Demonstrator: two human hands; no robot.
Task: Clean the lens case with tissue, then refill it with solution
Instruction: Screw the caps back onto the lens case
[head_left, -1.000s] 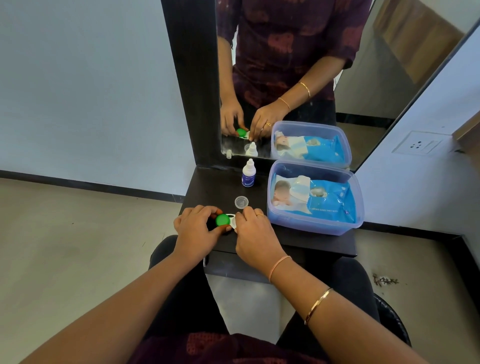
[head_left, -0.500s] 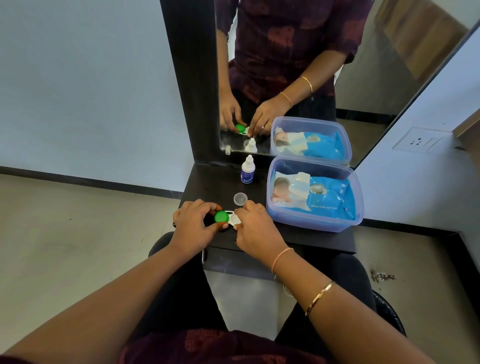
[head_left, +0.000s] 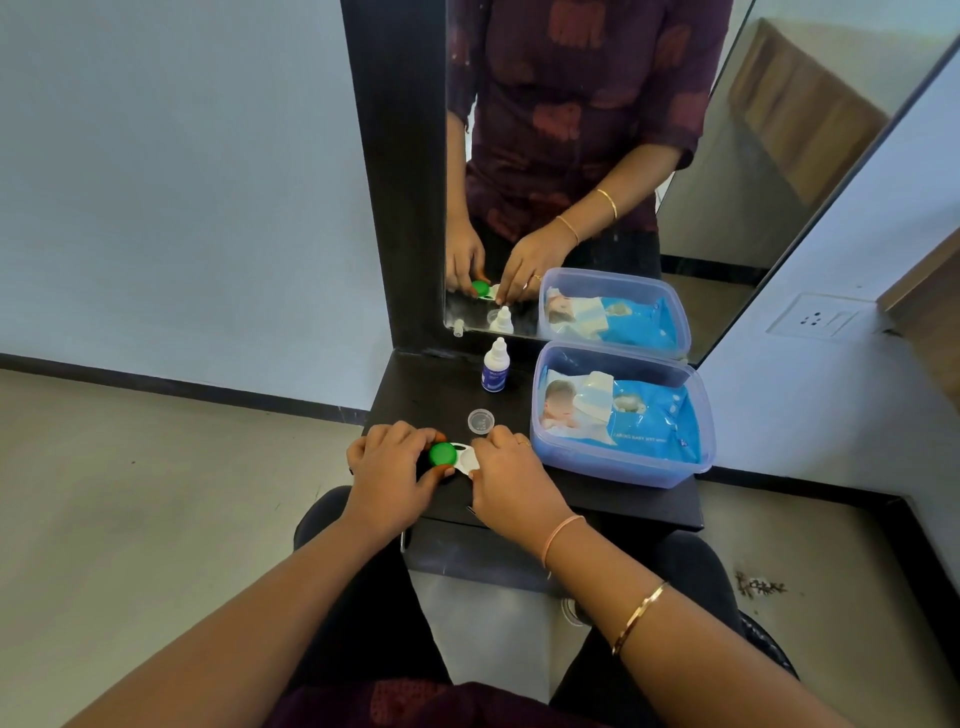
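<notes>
A white lens case (head_left: 464, 459) with a green cap (head_left: 442, 454) on its left well lies near the front of the dark shelf (head_left: 421, 400). My left hand (head_left: 390, 465) grips the green cap between thumb and fingers. My right hand (head_left: 511, 480) holds the case's right end, and the right well shows uncapped. A clear loose cap (head_left: 479, 420) lies just behind the case. The small white solution bottle (head_left: 495, 368) with a blue label stands upright further back. A blue pack of wet wipes (head_left: 623, 415) lies in a clear plastic tub (head_left: 618, 467) on the right.
A mirror (head_left: 597, 156) in a dark frame rises behind the shelf and reflects the hands, bottle and tub. White walls stand left and right, with a socket plate (head_left: 818, 316) on the right wall. A black seat sits below the shelf's front edge.
Both hands have stayed on the case; more of the white right well shows now between them. The view has shifted slightly.
</notes>
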